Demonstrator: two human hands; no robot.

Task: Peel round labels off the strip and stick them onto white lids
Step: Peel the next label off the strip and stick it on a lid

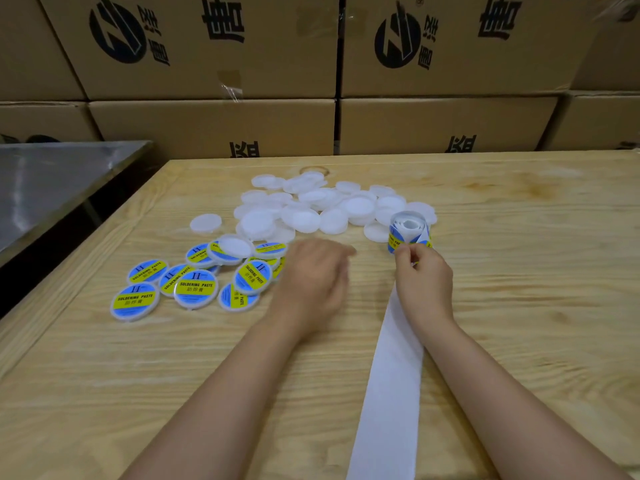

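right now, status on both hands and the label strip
Left hand open, blurred, beside the labelled lids. Right hand pinching the label strip at the roll. Plain lids heaped behind, nothing in the way.

Wooden table (519, 306) with lids (304, 220), seemingly bare strip (391, 393)

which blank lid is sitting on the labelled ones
The blank lid at the far edge of the labelled lids, overlapping two of them; the rest lie in or beside the white pile behind.
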